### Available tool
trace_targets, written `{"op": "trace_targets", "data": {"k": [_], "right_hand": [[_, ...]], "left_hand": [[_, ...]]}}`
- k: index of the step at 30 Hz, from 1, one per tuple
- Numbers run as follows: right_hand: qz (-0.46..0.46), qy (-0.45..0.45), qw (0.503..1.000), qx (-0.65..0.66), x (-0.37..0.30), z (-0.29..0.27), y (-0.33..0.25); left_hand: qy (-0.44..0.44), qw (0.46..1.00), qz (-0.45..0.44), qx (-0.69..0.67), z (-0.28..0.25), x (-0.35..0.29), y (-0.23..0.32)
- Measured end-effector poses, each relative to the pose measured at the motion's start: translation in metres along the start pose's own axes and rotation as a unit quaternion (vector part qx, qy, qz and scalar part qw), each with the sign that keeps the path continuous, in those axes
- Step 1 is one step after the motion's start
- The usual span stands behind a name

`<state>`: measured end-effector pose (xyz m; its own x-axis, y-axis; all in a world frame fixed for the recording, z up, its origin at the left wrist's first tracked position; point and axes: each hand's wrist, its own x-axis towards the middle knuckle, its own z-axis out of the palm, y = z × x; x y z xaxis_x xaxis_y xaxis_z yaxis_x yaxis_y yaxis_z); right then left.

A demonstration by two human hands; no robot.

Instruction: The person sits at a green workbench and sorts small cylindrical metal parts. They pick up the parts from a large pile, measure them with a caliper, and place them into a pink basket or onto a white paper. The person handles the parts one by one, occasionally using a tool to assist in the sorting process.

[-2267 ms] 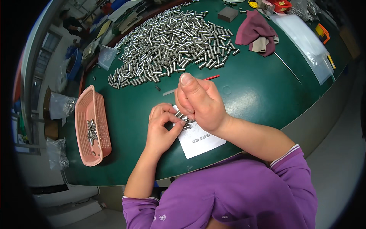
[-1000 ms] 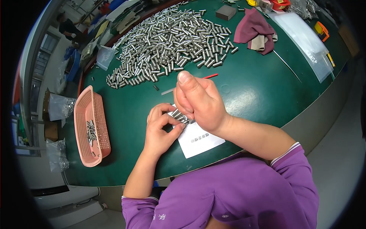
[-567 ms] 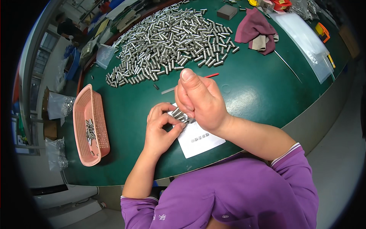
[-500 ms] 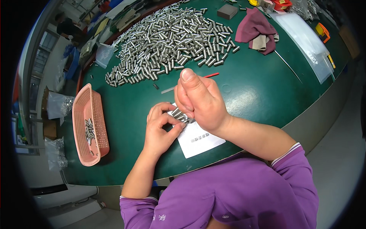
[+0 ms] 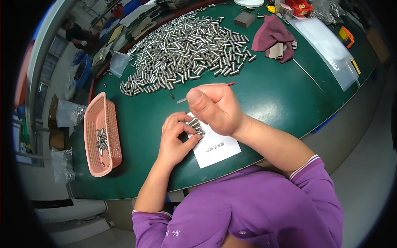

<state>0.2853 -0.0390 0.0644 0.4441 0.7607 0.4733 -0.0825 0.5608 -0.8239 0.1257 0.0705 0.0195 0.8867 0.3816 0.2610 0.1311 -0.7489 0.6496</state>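
My left hand (image 5: 174, 139) curls its thumb and fingers around a small row of short metal pins (image 5: 195, 125), lying side by side on a sheet of white paper (image 5: 217, 153). Just right of it, my right hand (image 5: 217, 109) is closed above the paper, thumb uppermost. Whatever its fingers may hold is hidden. Behind that hand, a red-ended thin stick (image 5: 231, 84) lies on the green table (image 5: 273, 107), partly covered. Farther back spreads a large heap of similar metal pins (image 5: 190, 47).
A pink perforated basket (image 5: 114, 138) with some pins inside stands at left. A maroon cloth (image 5: 271, 35), thin metal rod (image 5: 307, 73), clear plastic bags (image 5: 326, 49) and grey block (image 5: 244, 20) lie toward the back right. Another person (image 5: 76, 35) is at far left.
My right hand has tilted, its thumb swinging lower and to the left. My left hand keeps its grip on the row of pins. The whole view has shifted slightly.
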Motion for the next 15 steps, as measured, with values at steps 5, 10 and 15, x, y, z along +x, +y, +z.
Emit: {"op": "trace_targets", "data": {"k": [5,10,15], "right_hand": [[0.055,0.040,0.996,0.063,0.005,-0.004,0.001],[0.088,0.045,0.991,0.086,-0.002,0.006,0.002],[0.066,0.045,0.991,0.105,-0.004,0.007,0.008]], "left_hand": [[0.002,1.000,0.022,0.007,0.004,-0.001,-0.007],[-0.004,1.000,0.012,0.013,0.003,-0.001,-0.003],[-0.007,1.000,0.007,0.011,0.003,0.000,-0.002]]}}
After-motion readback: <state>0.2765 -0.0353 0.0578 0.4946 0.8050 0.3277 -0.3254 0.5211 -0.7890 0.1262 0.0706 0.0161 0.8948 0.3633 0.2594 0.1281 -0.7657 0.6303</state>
